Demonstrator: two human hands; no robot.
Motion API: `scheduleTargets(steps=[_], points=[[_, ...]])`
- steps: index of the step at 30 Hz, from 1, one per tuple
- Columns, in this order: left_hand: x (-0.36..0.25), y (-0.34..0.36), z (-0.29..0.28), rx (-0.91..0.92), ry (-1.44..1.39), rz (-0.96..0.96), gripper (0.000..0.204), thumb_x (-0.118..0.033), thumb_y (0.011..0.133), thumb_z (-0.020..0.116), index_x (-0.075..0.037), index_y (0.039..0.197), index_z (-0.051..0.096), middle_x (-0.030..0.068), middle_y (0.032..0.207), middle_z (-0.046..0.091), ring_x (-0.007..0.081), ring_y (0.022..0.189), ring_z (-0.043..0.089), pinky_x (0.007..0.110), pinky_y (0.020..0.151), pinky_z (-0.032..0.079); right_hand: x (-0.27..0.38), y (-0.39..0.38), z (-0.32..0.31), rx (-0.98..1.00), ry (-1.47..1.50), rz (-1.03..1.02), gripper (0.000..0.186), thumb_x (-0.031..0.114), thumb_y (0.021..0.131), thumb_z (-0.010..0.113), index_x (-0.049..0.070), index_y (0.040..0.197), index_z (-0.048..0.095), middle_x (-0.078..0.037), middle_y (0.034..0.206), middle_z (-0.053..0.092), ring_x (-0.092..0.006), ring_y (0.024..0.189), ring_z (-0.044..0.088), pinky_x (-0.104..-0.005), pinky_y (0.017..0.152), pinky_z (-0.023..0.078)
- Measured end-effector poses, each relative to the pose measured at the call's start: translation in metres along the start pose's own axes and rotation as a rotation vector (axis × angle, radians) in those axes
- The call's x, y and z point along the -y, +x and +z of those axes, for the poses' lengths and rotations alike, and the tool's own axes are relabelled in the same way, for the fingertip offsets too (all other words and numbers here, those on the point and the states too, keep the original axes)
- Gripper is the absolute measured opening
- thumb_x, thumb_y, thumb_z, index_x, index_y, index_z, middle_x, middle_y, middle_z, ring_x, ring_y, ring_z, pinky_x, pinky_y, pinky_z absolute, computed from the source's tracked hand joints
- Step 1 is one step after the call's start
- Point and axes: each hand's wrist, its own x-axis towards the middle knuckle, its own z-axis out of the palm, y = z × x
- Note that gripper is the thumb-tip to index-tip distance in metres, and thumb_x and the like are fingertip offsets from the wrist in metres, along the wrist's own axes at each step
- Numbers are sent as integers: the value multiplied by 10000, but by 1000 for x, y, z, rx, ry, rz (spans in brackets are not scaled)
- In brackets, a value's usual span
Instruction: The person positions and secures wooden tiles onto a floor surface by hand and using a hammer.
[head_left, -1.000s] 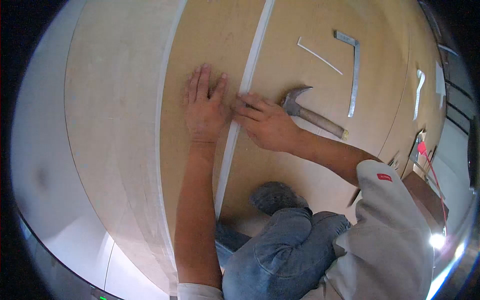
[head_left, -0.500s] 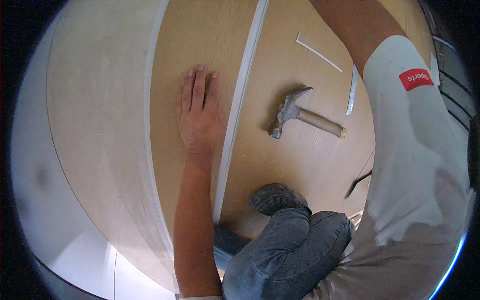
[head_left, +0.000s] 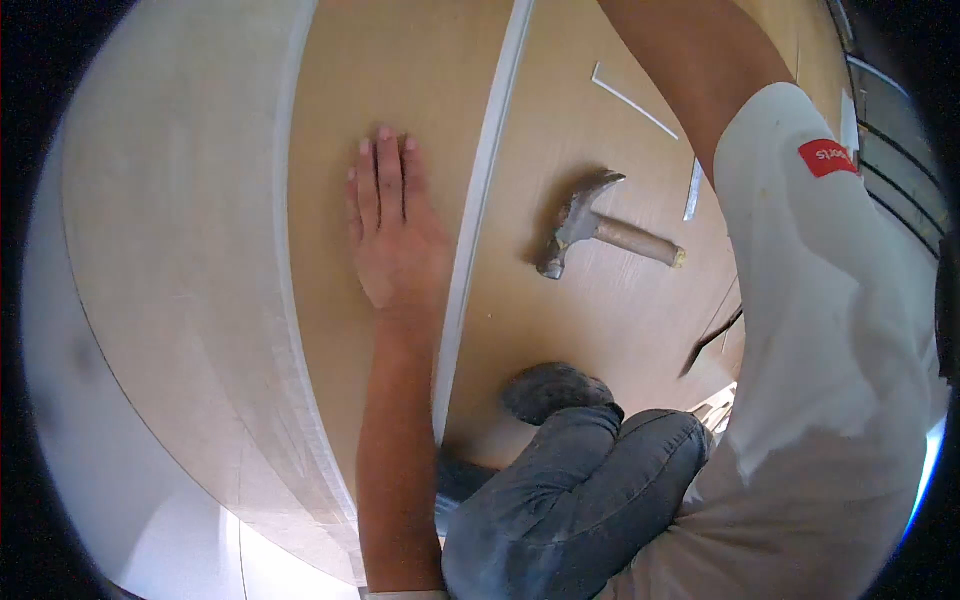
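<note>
My left hand (head_left: 395, 215) lies palm down with fingers stretched out on a light brown wood-grain panel (head_left: 345, 60). A pale white strip (head_left: 478, 205) runs along the panel's right side, close to my thumb side. My right forearm (head_left: 700, 80) reaches up past the top edge of the picture. That hand is out of view. Between my two arms a claw hammer (head_left: 605, 225) rests on a brown wooden surface (head_left: 570, 320). Its head is to the left and its wooden handle points right.
A thin white L-shaped strip (head_left: 635, 102) and a short whitish strip (head_left: 693, 190) lie beyond the hammer. A dark bent bar (head_left: 710, 342) is near my right sleeve. My bent knees (head_left: 560, 490) and one shoe (head_left: 548, 392) occupy the near side. A paler board (head_left: 180, 230) stretches along the left.
My left hand has shifted slightly left on the panel, fingers still stretched out. The view has moved a little. The hammer stays on the wooden surface.
</note>
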Motion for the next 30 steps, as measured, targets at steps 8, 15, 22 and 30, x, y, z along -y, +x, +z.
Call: scheduleTargets(steps=[8, 15, 22, 30], points=[[2, 1, -5, -32, -86, -68, 631, -124, 869, 534, 11, 1475, 422, 158, 1582, 366, 331, 1483, 311, 497, 1229, 234, 7, -22, -14, -41, 126, 9, 479, 326, 1020, 347, -23, 1204, 619, -235, 1277, 600, -414, 1194, 514, -542, 1033, 392], [6, -8, 3, -103, -179, 205, 533, -127, 861, 537, -30, 1385, 551, 118, 1522, 468, 354, 1439, 385, 511, 1208, 281, 69, -174, -36, -365, 214, -275, 559, 393, 1044, 415, -12, 1427, 467, -223, 1489, 453, -362, 1414, 385, -459, 1147, 341], [4, -12, -10, -27, -265, 393, 539, -104, 807, 575, -72, 1344, 599, 67, 1477, 524, 346, 1413, 424, 504, 1182, 332, 9, -293, -99, 44, 889, -466, 408, 117, 940, 576, 52, 1343, 558, -155, 1422, 517, -336, 1327, 485, -417, 1111, 416], [-15, 2, -20, 103, -178, 343, 578, -217, 852, 597, -99, 1414, 538, 76, 1523, 469, 317, 1431, 392, 491, 1209, 276, -4, -313, -85, -68, 817, -356, 492, 55, 862, 619, 79, 1351, 565, -115, 1405, 539, -325, 1321, 494, -426, 1110, 419]])
